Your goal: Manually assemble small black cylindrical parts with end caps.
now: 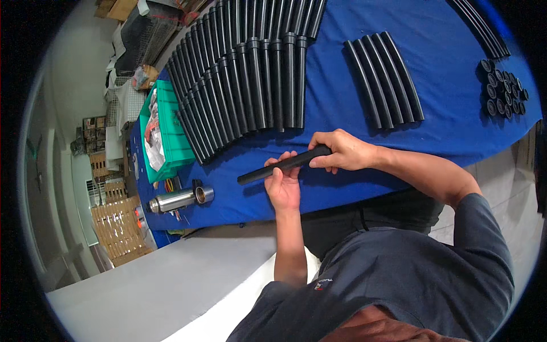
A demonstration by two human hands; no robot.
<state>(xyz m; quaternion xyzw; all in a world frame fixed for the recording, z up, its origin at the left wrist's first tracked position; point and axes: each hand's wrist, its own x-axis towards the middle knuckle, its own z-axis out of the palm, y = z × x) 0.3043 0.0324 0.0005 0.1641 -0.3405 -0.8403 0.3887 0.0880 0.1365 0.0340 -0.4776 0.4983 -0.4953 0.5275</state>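
One black tube slanted across the front of the blue-covered surface, held above its near edge, and I saw it in two hands. The left hand, palm up, held it between thumb and fingers toward its lower left end; the tube hid part of those fingers. The right hand was closed round the upper right end, its fingers covering that tip, so I could not make out how it finished.

Beyond it, four loose tubes lay side by side, curved to my eye, though the lens bent straight edges and I could not judge their true shape. To their left lay packed rows of collared tubes, the farther ones cut off at the top of my view. Far right, I had a cluster of dark round pieces, too small for me to tell rings from caps, and near them more tubes cut off at the upper edge.

On the left stood a green bin, its contents partly hidden by a pale wrapping. Nearer lay a steel flask beside a metal cup, with small items behind the flask that I couldn't identify.
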